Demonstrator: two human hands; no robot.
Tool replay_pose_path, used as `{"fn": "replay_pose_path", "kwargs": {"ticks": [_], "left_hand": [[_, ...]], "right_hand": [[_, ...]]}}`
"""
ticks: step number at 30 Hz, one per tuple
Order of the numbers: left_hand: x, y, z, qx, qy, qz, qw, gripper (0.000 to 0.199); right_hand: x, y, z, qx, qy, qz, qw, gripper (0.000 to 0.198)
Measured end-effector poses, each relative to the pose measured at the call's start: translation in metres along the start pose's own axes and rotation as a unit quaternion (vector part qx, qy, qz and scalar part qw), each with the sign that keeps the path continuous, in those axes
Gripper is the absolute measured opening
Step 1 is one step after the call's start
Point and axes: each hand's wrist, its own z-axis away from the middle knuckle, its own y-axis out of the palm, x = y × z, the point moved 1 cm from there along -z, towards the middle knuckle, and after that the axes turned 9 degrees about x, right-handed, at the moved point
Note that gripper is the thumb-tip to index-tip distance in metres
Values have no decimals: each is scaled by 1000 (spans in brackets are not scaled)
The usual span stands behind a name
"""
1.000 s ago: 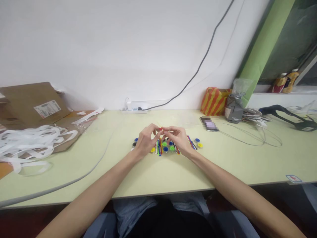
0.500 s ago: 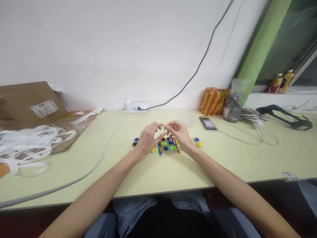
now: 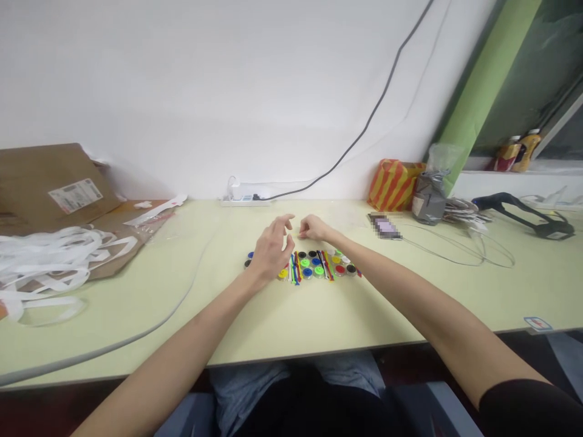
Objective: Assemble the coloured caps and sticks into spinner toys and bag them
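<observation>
My left hand point(image 3: 272, 247) hovers over the left part of a row of small parts, thumb and fingers apart with nothing visible between them. Beyond the row, my right hand point(image 3: 313, 227) is closed in a pinch near the tabletop; what its fingertips hold, if anything, is too small to tell. The row has several round pieces with clear rims and coloured centres, such as a blue disc point(image 3: 307, 273), a green disc point(image 3: 319, 271) and a red disc point(image 3: 339, 270). Thin coloured strips point(image 3: 325, 265) lie in bundles between them. My left hand hides part of the row.
A grey cable point(image 3: 150, 325) crosses the table point(image 3: 319, 321) on the left, near white strapping point(image 3: 68, 258) and a cardboard box point(image 3: 50, 188). A power strip point(image 3: 246, 202) lies by the wall. To the right are a phone point(image 3: 385, 226) and a striped bag point(image 3: 394, 185).
My hands were together at the fingertips and have parted. The right hand has moved away from me and down towards the tabletop, uncovering discs on the right. My left hand's fingers have spread.
</observation>
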Motion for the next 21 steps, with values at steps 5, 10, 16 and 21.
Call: {"fn": "replay_pose_path", "kwargs": {"ticks": [5, 10, 16, 21], "left_hand": [[-1, 4, -1, 15, 4, 0, 1000, 46], [-1, 6, -1, 22, 1, 5, 1000, 45], [1, 5, -1, 29, -3, 2, 1000, 45], [1, 6, -2, 28, -2, 4, 1000, 44]], "right_hand": [[5, 2, -6, 34, 25, 71, 997, 10], [12, 4, -5, 27, 40, 108, 993, 9], [6, 7, 2, 21, 27, 103, 994, 6], [2, 11, -3, 5, 20, 115, 993, 7]]}}
